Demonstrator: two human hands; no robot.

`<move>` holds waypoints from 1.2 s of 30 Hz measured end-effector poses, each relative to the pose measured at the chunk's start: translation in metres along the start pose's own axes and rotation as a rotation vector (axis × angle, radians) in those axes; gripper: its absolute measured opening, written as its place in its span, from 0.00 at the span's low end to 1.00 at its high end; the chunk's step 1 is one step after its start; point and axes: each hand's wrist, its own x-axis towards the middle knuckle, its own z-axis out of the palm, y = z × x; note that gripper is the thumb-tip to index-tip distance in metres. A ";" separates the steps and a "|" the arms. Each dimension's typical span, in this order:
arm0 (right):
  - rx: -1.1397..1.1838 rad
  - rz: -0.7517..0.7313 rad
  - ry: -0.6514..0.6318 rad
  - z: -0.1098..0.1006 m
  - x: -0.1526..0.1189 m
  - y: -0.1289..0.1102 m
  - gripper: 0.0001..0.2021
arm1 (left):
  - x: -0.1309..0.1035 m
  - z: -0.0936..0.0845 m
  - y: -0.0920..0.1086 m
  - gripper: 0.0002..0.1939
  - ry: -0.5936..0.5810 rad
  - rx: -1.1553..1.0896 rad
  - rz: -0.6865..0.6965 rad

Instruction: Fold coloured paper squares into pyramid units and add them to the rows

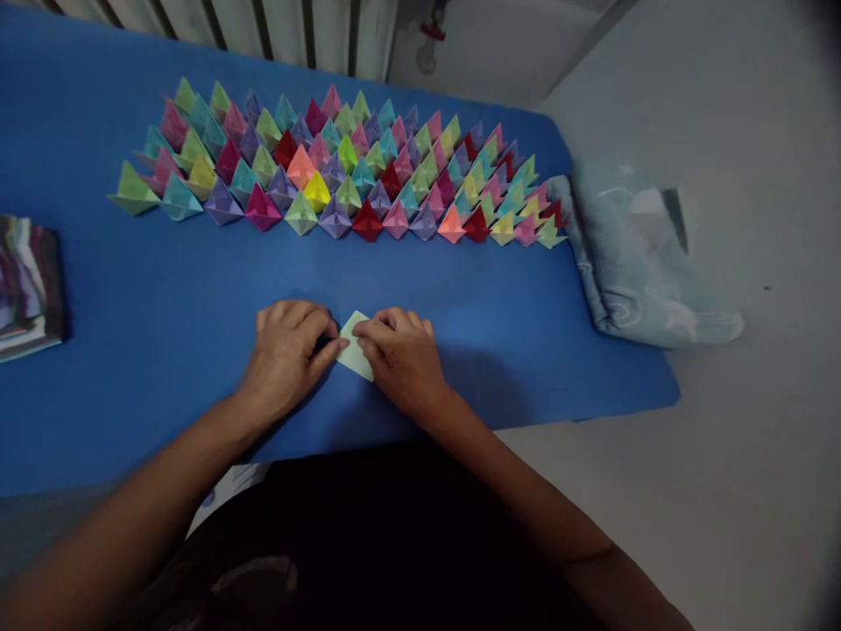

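A small pale green piece of folded paper (356,358) lies on the blue table surface in front of me, turned so that one corner points away. My left hand (289,346) pinches its left corner between thumb and forefinger. On the right side, my right hand (402,355) has its thumb and forefinger pressed together on the paper, hiding its right corner. Beyond both hands stand several rows of folded paper boats (302,213) in green, pink, purple, red, yellow and blue.
At the left edge sits a stack of patterned cloth or paper (30,289). A folded light blue blanket (631,263) lies at the table's right end, against a pale wall (742,175). White slats (282,31) stand behind the blue table (164,350).
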 end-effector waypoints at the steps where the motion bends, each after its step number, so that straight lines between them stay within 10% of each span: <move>1: -0.001 0.002 -0.002 0.000 0.000 0.000 0.12 | 0.000 0.000 0.000 0.09 0.005 0.010 0.018; 19: 0.070 -0.039 0.038 -0.001 0.009 0.014 0.18 | -0.007 -0.007 0.001 0.18 -0.024 0.180 0.350; 36: 0.285 -0.004 0.183 -0.011 -0.008 0.038 0.14 | 0.085 -0.017 0.014 0.14 -0.569 0.222 0.298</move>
